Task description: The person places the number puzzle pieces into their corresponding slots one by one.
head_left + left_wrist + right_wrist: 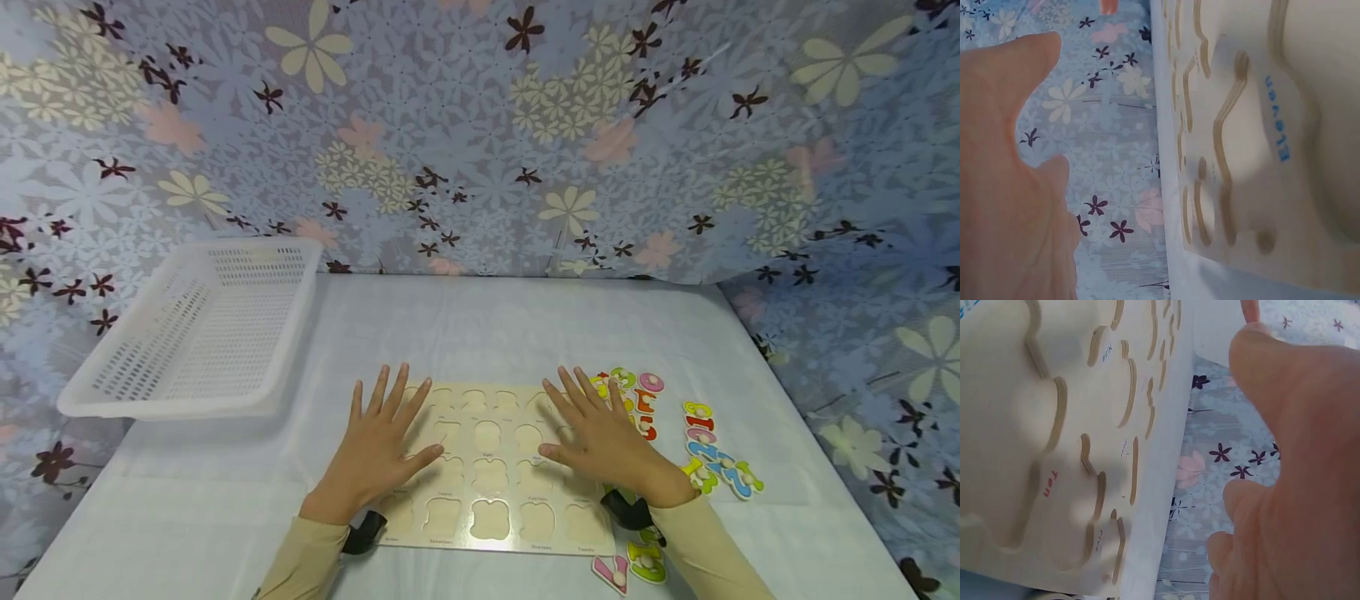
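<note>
A pale wooden puzzle board with rows of shaped recesses lies on the table. Printed number words, such as "Eleven" in the left wrist view and "Ten" in the right wrist view, mark its recesses. Over the board's left side my left hand is held flat with fingers spread. My right hand is spread likewise over the right side. Both wrist views show a gap between hand and board, and neither hand holds anything. Colourful number pieces with knobs lie right of the board, some partly hidden by my right hand and forearm.
A white plastic basket stands at the table's back left. White sheeting covers the table. Floral cloth hangs behind it and along the sides. More number pieces lie near the board's lower right corner.
</note>
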Demonstrator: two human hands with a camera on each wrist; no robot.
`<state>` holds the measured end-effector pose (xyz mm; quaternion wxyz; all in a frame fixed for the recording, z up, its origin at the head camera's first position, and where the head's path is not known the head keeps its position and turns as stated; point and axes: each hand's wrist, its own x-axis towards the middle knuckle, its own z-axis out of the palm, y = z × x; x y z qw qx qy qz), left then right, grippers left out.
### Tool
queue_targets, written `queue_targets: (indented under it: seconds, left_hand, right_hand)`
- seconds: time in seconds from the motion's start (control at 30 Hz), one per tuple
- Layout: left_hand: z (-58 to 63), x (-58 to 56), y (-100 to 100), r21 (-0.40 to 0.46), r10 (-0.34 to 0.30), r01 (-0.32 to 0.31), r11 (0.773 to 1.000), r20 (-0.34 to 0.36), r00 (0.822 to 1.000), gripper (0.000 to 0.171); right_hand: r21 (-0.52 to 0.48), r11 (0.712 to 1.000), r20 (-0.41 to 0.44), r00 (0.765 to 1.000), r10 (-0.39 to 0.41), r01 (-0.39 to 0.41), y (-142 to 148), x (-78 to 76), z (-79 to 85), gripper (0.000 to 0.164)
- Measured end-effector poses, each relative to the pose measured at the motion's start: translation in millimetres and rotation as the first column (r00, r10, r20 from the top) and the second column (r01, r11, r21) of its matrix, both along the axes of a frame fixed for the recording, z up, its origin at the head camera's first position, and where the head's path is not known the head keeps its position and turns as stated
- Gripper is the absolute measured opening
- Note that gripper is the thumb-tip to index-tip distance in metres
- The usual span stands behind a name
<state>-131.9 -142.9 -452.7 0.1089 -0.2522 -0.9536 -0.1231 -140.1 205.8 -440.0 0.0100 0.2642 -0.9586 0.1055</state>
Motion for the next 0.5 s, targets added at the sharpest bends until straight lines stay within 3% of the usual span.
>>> queue_targets:
  seconds: [0.17,0.23,0.33,0.37,0.4,0.43,0.47,0.5]
  left_hand:
    - [-1.9,1.4,1,0.021,-0.005,0.006,1.000,-0.051,0.999,0.084]
    - [-1.1,1.0,1,0.048,-0.006,0.007,0.999,-0.007,1.000,0.082]
    - [-5.9,-5.9,-8,0.212,-0.031,0.007,0.977,0.111,0.993,0.080]
    - [-6.0,-7.6,-13,0.314,-0.065,0.008,0.949,0.170,0.983,0.082]
    - [-4.0,-7.9,-19,0.428,-0.111,0.005,0.904,0.222,0.969,0.084]
    - [-2.8,-7.9,-25,0.551,-0.177,0.017,0.835,0.238,0.955,0.085]
    - [-34.1,-32.8,-38,0.706,-0.265,0.057,0.706,0.189,0.945,0.084]
    - [-53.1,-43.8,-51,0.788,-0.320,0.042,0.615,0.200,0.926,0.079]
  right_hand:
    - [-0.005,1.000,-0.017,1.000,-0.007,0.007,2,3.5,2.3,0.089]
    - [-0.023,1.000,-0.014,1.000,-0.008,0.007,3,4.7,4.2,0.088]
    - [-0.057,0.998,-0.005,1.000,-0.010,0.009,8,5.8,5.7,0.086]
    - [-0.070,0.997,0.000,1.000,-0.013,0.013,11,6.0,6.2,0.085]
    - [-0.081,0.996,0.005,1.000,-0.020,0.020,15,5.9,6.7,0.083]
    - [-0.098,0.995,0.012,1.000,-0.027,0.028,21,5.6,7.3,0.081]
    - [-0.106,0.993,0.017,0.999,-0.039,0.041,28,5.0,7.9,0.080]
    - [-0.114,0.992,0.024,0.998,-0.056,0.059,36,4.2,8.9,0.078]
